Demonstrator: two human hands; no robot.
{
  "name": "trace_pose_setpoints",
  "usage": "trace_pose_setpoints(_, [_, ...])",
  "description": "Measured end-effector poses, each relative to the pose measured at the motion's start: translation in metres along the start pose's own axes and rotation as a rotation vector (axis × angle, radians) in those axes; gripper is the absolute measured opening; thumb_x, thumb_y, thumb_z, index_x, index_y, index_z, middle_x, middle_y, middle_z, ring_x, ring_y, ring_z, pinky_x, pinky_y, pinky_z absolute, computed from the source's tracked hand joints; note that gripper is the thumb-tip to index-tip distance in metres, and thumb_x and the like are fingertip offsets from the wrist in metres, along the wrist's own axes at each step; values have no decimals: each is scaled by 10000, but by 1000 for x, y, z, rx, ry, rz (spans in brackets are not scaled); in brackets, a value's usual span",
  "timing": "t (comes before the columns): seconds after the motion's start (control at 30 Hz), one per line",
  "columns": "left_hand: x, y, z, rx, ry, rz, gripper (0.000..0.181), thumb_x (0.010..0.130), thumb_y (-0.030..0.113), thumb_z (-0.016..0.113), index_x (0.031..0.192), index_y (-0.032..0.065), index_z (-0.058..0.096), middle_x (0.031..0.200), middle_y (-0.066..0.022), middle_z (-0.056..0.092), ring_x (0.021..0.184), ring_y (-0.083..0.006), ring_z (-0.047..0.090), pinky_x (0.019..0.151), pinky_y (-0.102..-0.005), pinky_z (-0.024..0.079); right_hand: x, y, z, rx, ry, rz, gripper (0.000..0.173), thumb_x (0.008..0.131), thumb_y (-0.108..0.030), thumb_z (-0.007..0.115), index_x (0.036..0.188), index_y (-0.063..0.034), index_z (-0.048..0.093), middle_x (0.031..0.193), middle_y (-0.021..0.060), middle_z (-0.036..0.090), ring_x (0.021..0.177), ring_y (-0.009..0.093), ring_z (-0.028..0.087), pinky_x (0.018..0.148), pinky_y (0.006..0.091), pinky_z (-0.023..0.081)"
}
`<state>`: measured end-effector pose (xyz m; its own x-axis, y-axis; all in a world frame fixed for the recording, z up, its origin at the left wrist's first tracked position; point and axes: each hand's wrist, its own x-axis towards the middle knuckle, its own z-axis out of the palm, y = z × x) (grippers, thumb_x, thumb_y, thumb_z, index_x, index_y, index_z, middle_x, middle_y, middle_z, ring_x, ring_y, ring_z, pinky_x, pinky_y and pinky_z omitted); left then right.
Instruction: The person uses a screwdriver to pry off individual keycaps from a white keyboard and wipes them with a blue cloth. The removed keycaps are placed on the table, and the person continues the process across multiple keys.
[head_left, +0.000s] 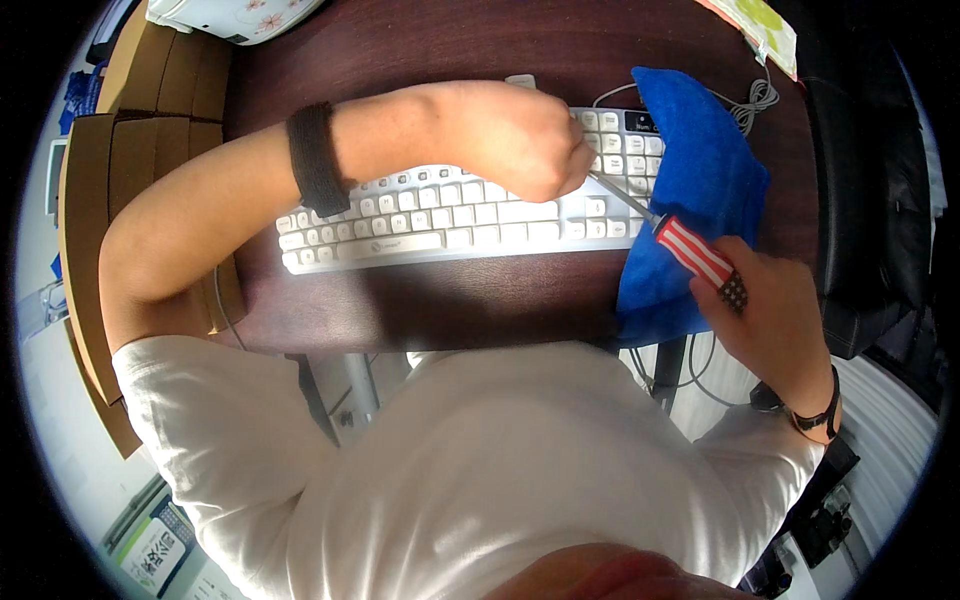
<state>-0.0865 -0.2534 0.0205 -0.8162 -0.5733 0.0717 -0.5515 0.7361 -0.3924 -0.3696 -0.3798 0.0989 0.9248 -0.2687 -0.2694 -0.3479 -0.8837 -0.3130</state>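
Observation:
My right hand (772, 315) grips the handle of a screwdriver (697, 255) with a stars-and-stripes pattern. Its metal shaft points up and left, and the tip ends at the fingers of my left hand (536, 146). That hand is curled over a white computer keyboard (495, 232); whether anything is between its fingers is hidden. My left forearm covers much of the keyboard's upper rows. One row, just below the forearm, shows what look like bare key switches (403, 179). A blue cloth (709, 165) lies over the keyboard's right end and hangs at the table's front edge.
The dark wood-look table (420, 52) carries a small white piece (520, 80) beyond the forearm and a coiled grey cable (757, 101). A flowered white appliance (240, 15) stands back left. Cardboard boxes (150, 150) line the left side; a black leather-like seat (862, 225) is at right.

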Motion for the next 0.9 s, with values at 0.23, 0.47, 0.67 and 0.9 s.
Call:
trace_pose_setpoints(0.23, [0, -1, 0, 8, 42, 3, 204, 753, 140, 632, 875, -23, 648, 718, -48, 574, 640, -175, 615, 585, -299, 532, 1, 4, 6, -28, 73, -101, 278, 911, -268, 686, 1007, -15, 624, 638, 153, 645, 508, 278, 655, 467, 362, 491])
trace_pose_setpoints(0.47, [5, -2, 10, -43, 24, -84, 137, 764, 183, 632, 788, 56, 586, 771, -40, 560, 711, -173, 624, 615, -310, 528, 0, 12, 6, 15, 54, -67, 309, 904, -275, 693, 1034, -4, 623, 660, 161, 656, 523, 279, 665, 481, 360, 502])
trace_pose_setpoints(0.67, [-3, 2, -6, -289, 22, -350, 250, 785, 175, 646, 979, 18, 638, 919, -80, 627, 805, -224, 668, 701, -361, 582, -1, 18, 4, -1, 44, -53, 319, 887, -268, 711, 1038, 2, 632, 680, 166, 665, 533, 279, 670, 493, 354, 511])
trace_pose_setpoints(0.9, [8, 7, -22, -556, -70, -606, 262, 868, 205, 649, 1059, 26, 627, 964, -104, 628, 870, -295, 674, 733, -412, 576, -2, 26, 1, 17, 69, -84, 318, 874, -263, 724, 1025, 2, 633, 691, 163, 669, 533, 270, 664, 491, 357, 503])
